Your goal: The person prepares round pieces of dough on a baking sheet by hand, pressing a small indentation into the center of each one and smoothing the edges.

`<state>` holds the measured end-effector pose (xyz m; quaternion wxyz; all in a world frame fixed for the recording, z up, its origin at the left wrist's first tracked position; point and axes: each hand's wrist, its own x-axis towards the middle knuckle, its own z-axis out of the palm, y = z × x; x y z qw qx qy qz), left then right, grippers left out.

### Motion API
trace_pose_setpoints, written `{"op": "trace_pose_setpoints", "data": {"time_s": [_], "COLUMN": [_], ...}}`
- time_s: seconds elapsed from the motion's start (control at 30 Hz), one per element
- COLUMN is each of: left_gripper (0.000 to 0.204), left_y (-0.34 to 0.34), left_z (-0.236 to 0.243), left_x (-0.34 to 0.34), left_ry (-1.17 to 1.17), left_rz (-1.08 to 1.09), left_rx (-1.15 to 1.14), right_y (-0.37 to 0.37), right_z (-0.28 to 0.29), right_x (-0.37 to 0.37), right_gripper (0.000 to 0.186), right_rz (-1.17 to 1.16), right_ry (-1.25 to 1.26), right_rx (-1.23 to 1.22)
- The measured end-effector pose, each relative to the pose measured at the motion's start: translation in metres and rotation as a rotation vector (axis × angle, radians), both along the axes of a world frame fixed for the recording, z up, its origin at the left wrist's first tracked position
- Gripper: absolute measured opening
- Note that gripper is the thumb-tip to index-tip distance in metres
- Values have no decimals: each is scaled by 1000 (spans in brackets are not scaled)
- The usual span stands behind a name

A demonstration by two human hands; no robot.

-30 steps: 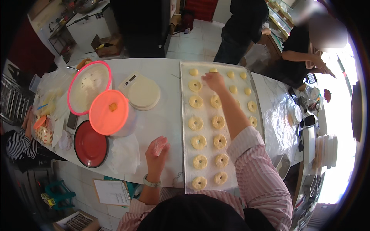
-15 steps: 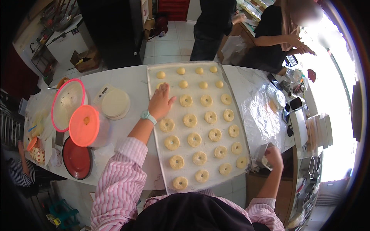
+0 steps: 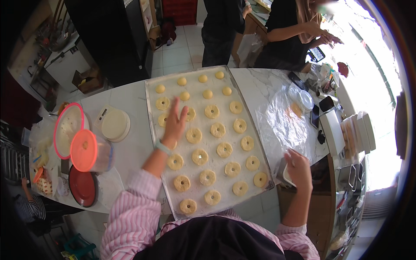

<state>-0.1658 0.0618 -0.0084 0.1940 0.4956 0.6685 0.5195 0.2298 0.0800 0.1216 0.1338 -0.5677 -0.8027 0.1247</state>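
dough rings lie in rows on a baking tray; smaller dough balls occupy its far end. the left hand is above the rings, fingers spread, gripping nothing; contact cannot be determined. the right hand is at a white container beside the tray's right edge; its grip cannot be determined. the tray rests on a white marbled table. clear plastic covers the right side; a scale and an orange-lidded tub stand left. beyond: pale floor tiles, a tall black cabinet, two people in dark clothing.
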Motion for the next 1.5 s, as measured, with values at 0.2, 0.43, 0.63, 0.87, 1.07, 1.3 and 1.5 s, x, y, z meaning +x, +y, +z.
{"op": "trace_pose_setpoints", "data": {"time_s": [0.2, 0.43, 0.63, 0.87, 1.07, 1.3, 1.5], "left_gripper": [93, 90, 72, 62, 57, 53, 51], "left_y": [-25, -81, -145, -166, -172, -181, -183], "left_z": [32, 30, 20, 18, 25, 18, 16], "left_x": [51, -7, -4, -7, -7, -4, -3], "left_ry": [-1843, -1813, -1893, -1873, -1855, -1833, -1838], "left_rz": [-311, -230, -61, 23, 61, 125, 118], "left_rx": [0, 372, 450, 504, 513, 500, 491], "right_y": [-1, 103, 123, 123, 152, 147, 139], "right_z": [-63, -119, -138, -149, -145, -135, -130], "right_x": [-194, -322, -351, -351, -345, -338, -343], "right_gripper": [42, 61, 67, 63, 39, 22, 19], "right_rz": [767, 733, 774, 767, 722, 668, 722], "right_ry": [147, -76, -224, -220, 44, -41, -259], "right_rx": [8, 260, -16, 27, 48, 240, 231]}}
